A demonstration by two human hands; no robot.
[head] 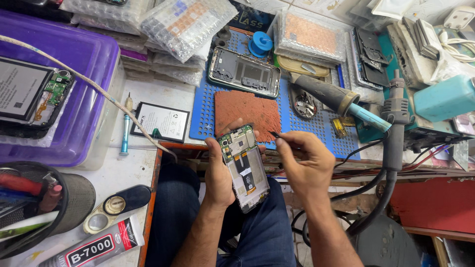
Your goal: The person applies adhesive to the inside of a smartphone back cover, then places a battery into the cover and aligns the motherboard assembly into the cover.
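My left hand (218,173) grips an opened phone (245,168) with no back cover; its green circuit board, flex cables and bare frame face up. The phone is held over my lap, just in front of the bench edge. My right hand (304,163) is pinched on a thin dark tool (275,134), probably tweezers, whose tip points at the phone's upper right corner. Behind the phone on the blue perforated mat (316,128) lie a rust-coloured pad (247,111) and a second phone frame (244,72).
A soldering iron (336,99) and a hot-air handle (396,118) rest at right with trailing cables. A loose battery (162,121) and a small screwdriver (126,126) lie left of the mat. Further left are a purple tray (84,64) holding another phone, a tool cup (74,198) and a glue tube (94,247).
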